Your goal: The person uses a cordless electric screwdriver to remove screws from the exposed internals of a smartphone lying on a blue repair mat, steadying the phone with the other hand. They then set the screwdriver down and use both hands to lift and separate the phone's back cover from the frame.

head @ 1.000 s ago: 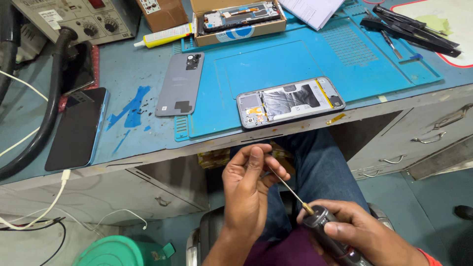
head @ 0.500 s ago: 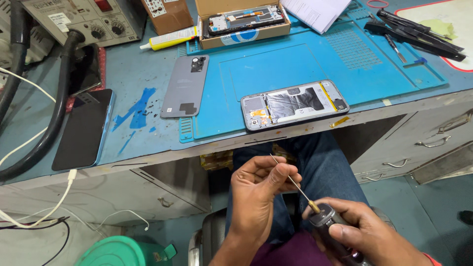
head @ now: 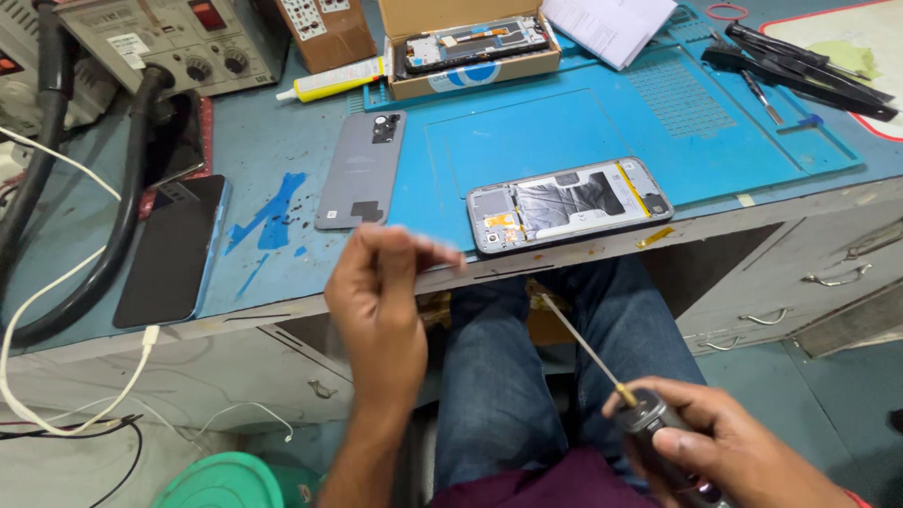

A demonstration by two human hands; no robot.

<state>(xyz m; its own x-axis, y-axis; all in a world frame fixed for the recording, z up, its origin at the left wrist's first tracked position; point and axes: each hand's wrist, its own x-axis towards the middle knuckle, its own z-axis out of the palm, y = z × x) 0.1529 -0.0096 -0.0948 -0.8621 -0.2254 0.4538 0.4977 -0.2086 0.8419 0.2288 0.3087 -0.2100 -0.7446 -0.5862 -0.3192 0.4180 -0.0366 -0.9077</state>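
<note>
Right hand (head: 724,452) grips one screwdriver (head: 640,404). Left hand (head: 381,292) holds nothing, fingers pinched. One opened phone (head: 569,202) lies far right; one back cover (head: 362,169) far left.

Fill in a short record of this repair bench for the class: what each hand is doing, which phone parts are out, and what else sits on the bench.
Left hand: raised at the bench edge, fingertips pinched; anything held is too small to see.
Right hand: grips a screwdriver, thin shaft pointing up toward the bench.
Opened phone: lies flat on the blue mat, insides exposed.
Grey back cover: on the bench, left of the mat.
Black phone: screen up, far left.
Cardboard box: holds another phone frame.
Glue tube: beside the box.
</note>
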